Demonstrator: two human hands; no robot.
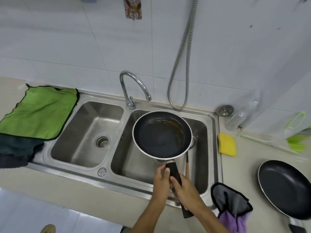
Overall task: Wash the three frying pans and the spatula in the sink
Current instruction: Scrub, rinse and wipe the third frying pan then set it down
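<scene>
A black frying pan [162, 134] with a pale rim hangs over the right sink basin [200, 130], with brown residue on its far inner side. Both hands hold its black handle: my left hand [161, 179] grips it from the left and my right hand [186, 189] wraps it lower down. Under the pan, a thin handle [187, 167] sticks up inside the basin; I cannot tell what it belongs to. A second black frying pan [286, 189] lies on the counter at the right. A third pan is not in view.
The chrome tap [134, 86] stands behind the divider, with no water running. The left basin [87, 132] has a drain strainer. A green cloth [40, 110] lies left of the sink, a yellow sponge [227, 144] and a grey-purple cloth [230, 204] to the right. A metal hose [181, 64] hangs down the wall.
</scene>
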